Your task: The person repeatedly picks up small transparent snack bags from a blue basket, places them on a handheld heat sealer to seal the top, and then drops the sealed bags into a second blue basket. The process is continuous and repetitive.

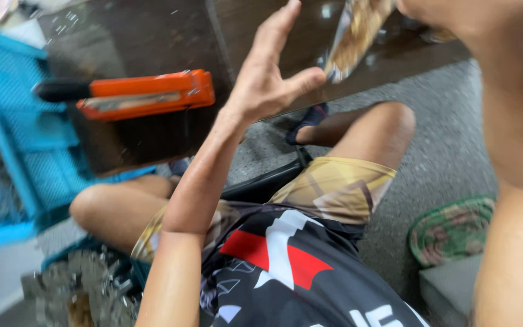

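Clear packet (pixel 355 36) beside left hand (pixel 270 75)

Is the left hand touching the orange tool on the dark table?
No, the left hand is raised with its fingers spread, apart from the orange tool, which lies alone on the dark table.

Looking down now onto a grey speckled floor (pixel 449 151), rough like concrete, running out to the right. Up top sits a dark brown table (pixel 152 42), its glossy surface throwing back pale glints of light from overhead. Off to the left there's a bright blue mesh crate (pixel 13 139), standing right beside the table's edge. Low on the right, a round woven mat (pixel 452 230) in greens and pinks lies on the floor, with what may be a grey cushion (pixel 449 287) just below it, though blur makes that hard to call.
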